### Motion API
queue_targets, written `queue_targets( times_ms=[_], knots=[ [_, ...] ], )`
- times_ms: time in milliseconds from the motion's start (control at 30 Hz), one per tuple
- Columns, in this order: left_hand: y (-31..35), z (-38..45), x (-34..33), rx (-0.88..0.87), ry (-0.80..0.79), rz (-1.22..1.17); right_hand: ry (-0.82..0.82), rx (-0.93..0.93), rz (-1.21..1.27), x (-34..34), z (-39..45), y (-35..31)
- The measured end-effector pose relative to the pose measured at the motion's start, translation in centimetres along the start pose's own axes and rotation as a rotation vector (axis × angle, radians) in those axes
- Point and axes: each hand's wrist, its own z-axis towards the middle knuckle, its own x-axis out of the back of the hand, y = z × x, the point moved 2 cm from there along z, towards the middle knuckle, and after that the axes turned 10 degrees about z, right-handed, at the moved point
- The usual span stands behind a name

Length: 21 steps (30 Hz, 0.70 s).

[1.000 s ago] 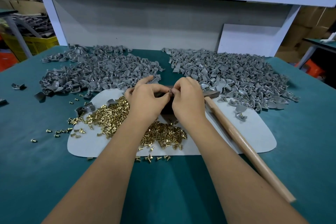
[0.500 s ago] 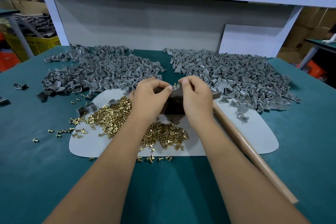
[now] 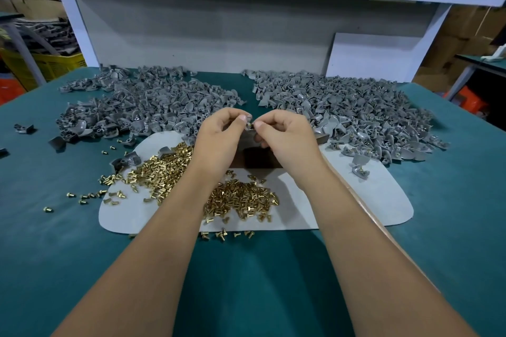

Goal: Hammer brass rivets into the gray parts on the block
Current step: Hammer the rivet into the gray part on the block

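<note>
**A:** Above the block (image 3: 257, 157), in the head view, what do the hands have?

**B:** Both are curled in a pinch and meet over it. The left hand (image 3: 219, 142) nips a small gray part (image 3: 248, 121) between thumb and finger; the right hand (image 3: 287, 139) nips what looks like one brass rivet (image 3: 250, 125) right against it. They are too small to tell whether the rivet is seated in the hole yet.

**A:** How will they handle?

**B:** My guess: the rivet is light, hard and smooth, so it slips easily and is best taken by the shank just under the head. The part seems stiff and light, curved on one side; take it by its edges so the hole stays free. Neither looks fragile.

**A:** Where are the rest?

**B:** Loose rivets (image 3: 241, 200) lie heaped on the pale mat (image 3: 383, 200) in front of the block and to its left, with strays on the green table (image 3: 451, 227). Gray parts lie in a left pile (image 3: 142, 107) and a right pile (image 3: 342, 107) behind the hands.

**A:** Any containers?

**B:** Only a yellow crate (image 3: 52, 65) off the table's far left; gray items sit above it, but I cannot tell whether they are inside. Everything on the table lies loose.

**A:** And the hammer?

**B:** Only a strip of wooden handle (image 3: 367, 206) shows beside the right forearm. No hand touches it.
</note>
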Motion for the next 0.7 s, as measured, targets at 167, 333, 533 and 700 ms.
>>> queue_targets(
  times_ms=[167, 333, 533, 700],
  knots=[
    [0.2, 0.0, 0.1, -0.008, 0.009, -0.019, -0.01, 0.079, -0.101, -0.7, -0.1, 0.4],
    [0.9, -0.5, -0.1, 0.027, 0.018, 0.071, 0.01, 0.121, -0.23, -1.2, -0.2, 0.5],
    [1.7, -1.1, -0.9, -0.1, 0.028, 0.34, 0.02, 0.278, -0.675, -2.5, -0.8, 0.1],
    [1.2, -1.1, -0.7, -0.124, 0.045, 0.348, 0.055, 0.293, -0.79, -3.0, -1.2, 0.3]
  ],
)
